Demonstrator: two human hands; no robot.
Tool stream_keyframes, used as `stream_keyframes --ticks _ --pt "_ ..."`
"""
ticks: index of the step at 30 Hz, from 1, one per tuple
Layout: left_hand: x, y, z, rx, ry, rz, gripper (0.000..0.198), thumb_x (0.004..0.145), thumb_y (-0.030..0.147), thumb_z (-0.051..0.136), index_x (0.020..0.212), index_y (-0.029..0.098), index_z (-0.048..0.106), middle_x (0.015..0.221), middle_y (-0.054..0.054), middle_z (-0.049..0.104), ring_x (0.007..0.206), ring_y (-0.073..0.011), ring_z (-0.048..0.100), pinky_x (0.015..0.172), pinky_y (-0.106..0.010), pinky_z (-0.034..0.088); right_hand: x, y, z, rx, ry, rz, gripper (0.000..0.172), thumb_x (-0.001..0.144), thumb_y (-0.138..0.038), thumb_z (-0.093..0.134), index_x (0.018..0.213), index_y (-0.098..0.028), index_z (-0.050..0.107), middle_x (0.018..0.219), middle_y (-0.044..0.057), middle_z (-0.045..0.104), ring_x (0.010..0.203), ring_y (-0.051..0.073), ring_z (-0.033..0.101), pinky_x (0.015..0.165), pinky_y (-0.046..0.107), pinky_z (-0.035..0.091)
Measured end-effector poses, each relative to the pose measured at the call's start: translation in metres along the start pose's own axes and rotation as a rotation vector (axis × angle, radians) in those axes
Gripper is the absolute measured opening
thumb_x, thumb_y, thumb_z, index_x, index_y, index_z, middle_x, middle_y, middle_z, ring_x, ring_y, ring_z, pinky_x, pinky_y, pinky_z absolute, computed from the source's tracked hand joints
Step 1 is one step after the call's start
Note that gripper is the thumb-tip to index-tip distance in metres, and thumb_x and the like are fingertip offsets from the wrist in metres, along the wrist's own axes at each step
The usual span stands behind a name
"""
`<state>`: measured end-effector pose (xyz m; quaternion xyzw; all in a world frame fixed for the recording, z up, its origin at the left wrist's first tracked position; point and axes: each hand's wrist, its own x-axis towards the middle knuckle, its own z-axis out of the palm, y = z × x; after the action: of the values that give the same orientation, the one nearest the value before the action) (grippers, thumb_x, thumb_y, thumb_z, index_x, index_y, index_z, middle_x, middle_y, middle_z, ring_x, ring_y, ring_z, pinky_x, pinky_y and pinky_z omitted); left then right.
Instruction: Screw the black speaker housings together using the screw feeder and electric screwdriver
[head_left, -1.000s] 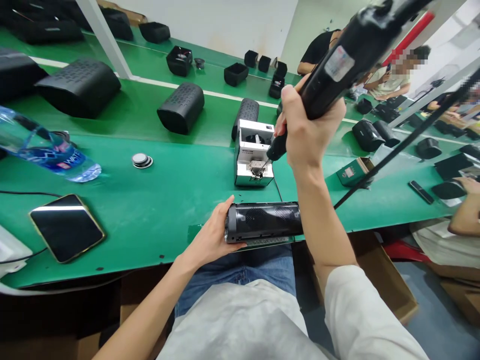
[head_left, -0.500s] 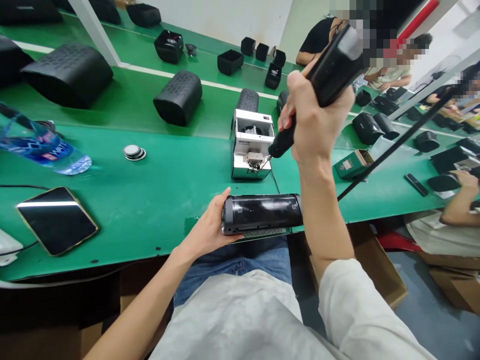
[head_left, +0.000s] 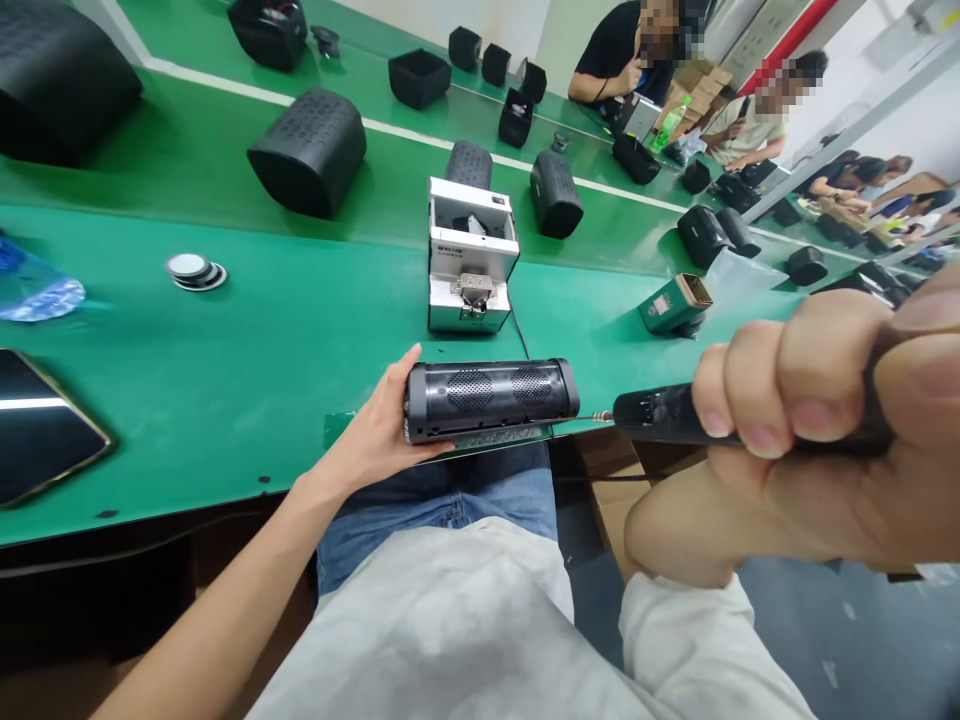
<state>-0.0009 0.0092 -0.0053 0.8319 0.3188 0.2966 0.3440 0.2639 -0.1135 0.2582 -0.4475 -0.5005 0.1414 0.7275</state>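
So the black speaker [head_left: 487, 395] is at the near edge of the green table [head_left: 247, 400], left hand's [head_left: 379, 430] thumb and fingers clamped on its 9 o'clock end. Right hand's [head_left: 825, 370] fingers are wrapped round a screwdriver [head_left: 651, 410] pointing in from 3 o'clock; can't tell if the tip touches. Silver machine [head_left: 450, 262] at 12, green box [head_left: 664, 308] at 2.

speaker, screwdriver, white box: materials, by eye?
Speaker: probably black plastic, glossy between duller end caps, going by the streaky reflections; the perforated patches could be plastic or metal.
Screwdriver: body likely black plastic, fairly matte with a soft sheen; bit probably steel, from its silvery glint.
White box: perhaps painted metal, with flat, crisp-edged panels; plastic not ruled out.
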Motion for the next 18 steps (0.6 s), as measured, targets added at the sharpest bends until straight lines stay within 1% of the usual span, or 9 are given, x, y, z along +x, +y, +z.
stream_keyframes --ticks 1,3,5,6,9,11,14,16,18 --pt "0.0 0.001 0.0 0.0 0.002 -0.006 0.132 0.087 0.047 0.095 0.184 0.028 0.008 0.167 -0.021 0.053 0.152 -0.0417 0.061 0.127 -0.062 0.054 -0.004 0.0 0.006 0.005 0.014 -0.03 0.029 0.087 -0.04 0.094 0.081 -0.031 0.068 0.053 -0.011 0.036 0.032 0.012 0.027 0.029 0.034 0.033" --pt "0.0 0.003 -0.001 0.001 0.005 -0.016 0.131 0.087 0.047 0.095 0.184 0.028 0.009 0.168 -0.02 0.052 0.153 -0.0422 0.061 0.127 -0.062 0.054 -0.01 0.003 0.02 0.021 0.035 -0.081 0.03 0.095 -0.044 0.09 0.08 -0.029 0.069 0.055 -0.01 0.032 0.033 0.011 0.027 0.028 0.033 0.03" --pt "-0.001 0.004 -0.001 0.002 0.0 -0.03 0.129 0.088 0.047 0.095 0.184 0.03 0.009 0.169 -0.02 0.052 0.152 -0.0425 0.061 0.126 -0.062 0.055 -0.013 0.008 0.029 0.049 0.063 -0.104 0.031 0.099 -0.047 0.088 0.081 -0.028 0.07 0.055 -0.01 0.031 0.033 0.011 0.026 0.027 0.033 0.026" --pt "-0.001 0.005 -0.001 0.001 -0.002 -0.034 0.129 0.089 0.047 0.094 0.184 0.03 0.009 0.168 -0.019 0.052 0.151 -0.0426 0.062 0.125 -0.062 0.056 -0.013 0.012 0.03 0.059 0.053 -0.108 0.03 0.099 -0.046 0.088 0.082 -0.028 0.071 0.055 -0.01 0.032 0.032 0.011 0.027 0.027 0.032 0.026" --pt "-0.002 0.006 -0.001 -0.003 -0.002 -0.026 0.13 0.089 0.046 0.095 0.184 0.033 0.007 0.167 -0.019 0.052 0.151 -0.0432 0.061 0.126 -0.064 0.055 -0.017 0.027 0.028 0.065 -0.022 -0.113 0.02 0.089 -0.03 0.094 0.089 -0.028 0.074 0.057 -0.01 0.041 0.032 0.011 0.033 0.027 0.031 0.031" --pt "-0.002 0.006 -0.001 -0.001 0.003 -0.005 0.133 0.088 0.043 0.097 0.184 0.035 0.005 0.168 -0.019 0.051 0.153 -0.0434 0.06 0.127 -0.065 0.053 -0.022 0.038 0.025 0.068 -0.106 -0.073 0.021 0.084 -0.022 0.094 0.091 -0.028 0.074 0.059 -0.009 0.046 0.034 0.012 0.039 0.029 0.032 0.036" --pt "-0.003 0.008 -0.002 0.004 -0.005 0.022 0.138 0.086 0.035 0.1 0.184 0.037 0.003 0.168 -0.02 0.049 0.156 -0.0442 0.056 0.129 -0.066 0.052 -0.031 0.049 0.022 0.053 -0.168 0.058 0.018 0.089 -0.022 0.088 0.092 -0.03 0.072 0.059 -0.007 0.051 0.037 0.015 0.044 0.033 0.033 0.04" --pt "-0.003 0.01 -0.002 -0.001 -0.015 0.032 0.141 0.085 0.033 0.101 0.184 0.038 0.002 0.167 -0.021 0.049 0.156 -0.0451 0.056 0.128 -0.068 0.052 -0.038 0.052 0.018 0.044 -0.2 0.098 0.016 0.094 -0.022 0.083 0.095 -0.031 0.071 0.057 -0.006 0.052 0.035 0.015 0.042 0.033 0.033 0.039" --pt "-0.003 0.01 -0.002 -0.013 -0.018 0.035 0.141 0.085 0.034 0.102 0.184 0.039 0.002 0.167 -0.021 0.049 0.155 -0.0458 0.057 0.126 -0.068 0.054 -0.047 0.054 0.007 0.028 -0.229 0.134 0.016 0.095 -0.025 0.081 0.094 -0.034 0.069 0.053 -0.006 0.049 0.032 0.017 0.038 0.031 0.035 0.037"
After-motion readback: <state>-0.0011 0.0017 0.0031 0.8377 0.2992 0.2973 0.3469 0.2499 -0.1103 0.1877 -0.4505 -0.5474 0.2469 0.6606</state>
